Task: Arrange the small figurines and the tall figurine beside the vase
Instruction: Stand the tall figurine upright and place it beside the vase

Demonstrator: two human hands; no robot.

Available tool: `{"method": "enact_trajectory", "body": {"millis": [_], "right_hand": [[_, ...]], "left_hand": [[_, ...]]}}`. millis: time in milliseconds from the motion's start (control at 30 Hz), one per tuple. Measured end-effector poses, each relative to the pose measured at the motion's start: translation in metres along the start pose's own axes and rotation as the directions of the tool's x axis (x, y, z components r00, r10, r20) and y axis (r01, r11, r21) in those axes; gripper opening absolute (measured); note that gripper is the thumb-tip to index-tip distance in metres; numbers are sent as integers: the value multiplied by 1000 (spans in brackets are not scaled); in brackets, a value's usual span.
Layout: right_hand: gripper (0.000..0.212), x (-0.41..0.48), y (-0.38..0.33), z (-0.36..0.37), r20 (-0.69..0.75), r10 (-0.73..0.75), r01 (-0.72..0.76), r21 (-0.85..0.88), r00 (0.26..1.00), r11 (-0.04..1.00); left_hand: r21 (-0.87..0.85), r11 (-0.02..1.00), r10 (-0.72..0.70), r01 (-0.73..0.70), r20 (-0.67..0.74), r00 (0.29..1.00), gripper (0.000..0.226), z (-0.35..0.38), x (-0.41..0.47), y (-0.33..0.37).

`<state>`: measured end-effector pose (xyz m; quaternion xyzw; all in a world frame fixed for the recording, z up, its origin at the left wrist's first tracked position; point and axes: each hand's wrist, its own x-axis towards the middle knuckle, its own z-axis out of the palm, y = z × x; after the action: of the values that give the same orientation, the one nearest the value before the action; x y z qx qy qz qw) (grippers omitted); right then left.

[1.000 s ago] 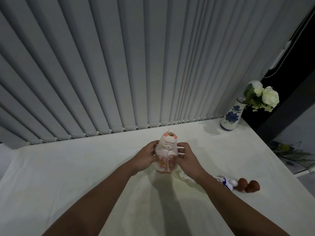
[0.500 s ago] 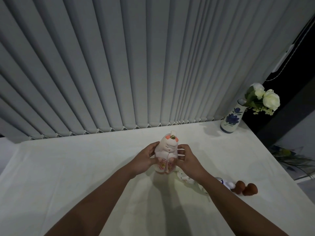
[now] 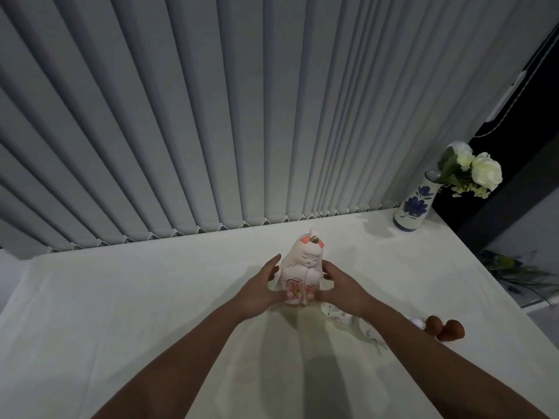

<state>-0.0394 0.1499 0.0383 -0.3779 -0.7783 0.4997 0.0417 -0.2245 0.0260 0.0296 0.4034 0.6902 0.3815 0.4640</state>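
Between both hands point(image 3: 302, 290), tall figurine point(image 3: 302, 275) upright

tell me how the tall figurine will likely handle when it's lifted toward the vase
The tall figurine looks like glazed, painted ceramic, so probably rigid, smooth and breakable if knocked. It is taller than its base is wide, so it may tip if pushed high up. The left hand and right hand cup it low on both sides, which suits that.

Two bare forearms enter from the lower edge of the frame, uncovered to the left hand point(image 3: 259, 293) and right hand point(image 3: 343, 290), with no sleeve, watch, ring or glove on the parts in view.
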Motion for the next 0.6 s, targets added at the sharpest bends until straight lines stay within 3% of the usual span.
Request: {"method": "enact_trajectory", "body": {"millis": [233,600], "right_hand": [[69,-1,-8,4,-28,0,0,1,1000,1000],[68,6,-10,11,-100,17,-8,89,995,996]], "left_hand": [[40,996,75,-79,110,991,95,-4,11,-6],[-32,995,98,-95,144,985,78,-13,23,-5]]}}
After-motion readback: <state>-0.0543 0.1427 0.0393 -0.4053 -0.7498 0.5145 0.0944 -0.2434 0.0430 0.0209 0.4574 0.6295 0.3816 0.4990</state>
